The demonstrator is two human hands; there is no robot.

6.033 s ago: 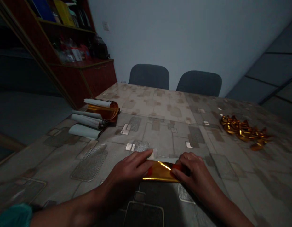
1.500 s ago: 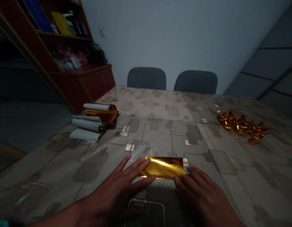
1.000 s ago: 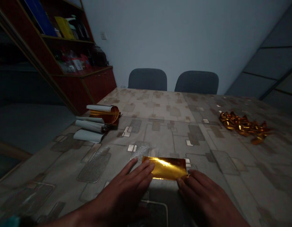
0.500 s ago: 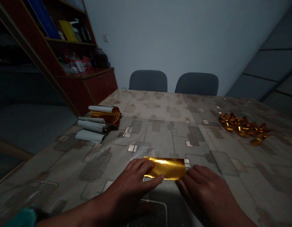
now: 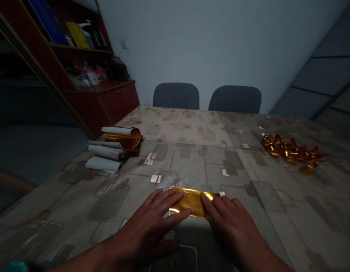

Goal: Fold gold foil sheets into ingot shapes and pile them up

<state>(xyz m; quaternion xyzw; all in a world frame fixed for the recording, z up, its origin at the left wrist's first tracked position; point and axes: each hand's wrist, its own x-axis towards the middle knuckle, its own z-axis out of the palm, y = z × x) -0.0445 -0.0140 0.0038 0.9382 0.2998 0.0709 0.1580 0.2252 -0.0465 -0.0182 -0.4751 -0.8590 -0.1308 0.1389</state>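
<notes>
Being held flat: gold foil strip [image 5: 188, 202] on desk [image 5: 208, 166], long axis crosswise, left hand [image 5: 149, 223] and right hand [image 5: 231, 223] on opposite ends, both grips open, nothing pinched.

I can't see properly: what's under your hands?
A strip of gold foil lies under your left hand and right hand, on a patterned tablecloth. Its middle shows, but your hands hide its ends.

Head camera looks forward and down at the left hand [image 5: 146, 226] and right hand [image 5: 234, 226]
</notes>
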